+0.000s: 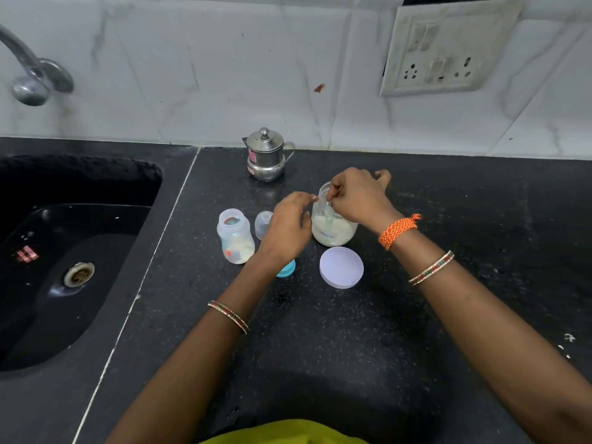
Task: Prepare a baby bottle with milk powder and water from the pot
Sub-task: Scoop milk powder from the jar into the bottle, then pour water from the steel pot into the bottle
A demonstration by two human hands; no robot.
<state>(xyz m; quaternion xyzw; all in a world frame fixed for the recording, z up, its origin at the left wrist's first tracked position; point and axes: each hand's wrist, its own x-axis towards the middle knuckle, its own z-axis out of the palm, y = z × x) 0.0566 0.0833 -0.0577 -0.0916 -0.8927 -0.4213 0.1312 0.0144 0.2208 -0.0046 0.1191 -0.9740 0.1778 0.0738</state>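
A clear jar of white milk powder [333, 233], labelled "formula", stands open on the black counter. My right hand [358, 200] is over its mouth, fingers pinched on a pale green scoop [329, 216] that reaches down into the powder. My left hand [288, 225] hovers just left of the jar, fingers loosely curled, holding nothing I can see. The open baby bottle [235, 235] stands to the left with some powder in its bottom. A small steel pot [266, 155] with a lid stands behind, near the wall.
The jar's white lid [341, 267] lies in front of the jar. A clear bottle cap [263, 224] and a blue ring [286, 270] sit by my left wrist. A black sink [64, 267] with a tap [32, 75] is at the left. A wall socket [448, 49] is at the upper right.
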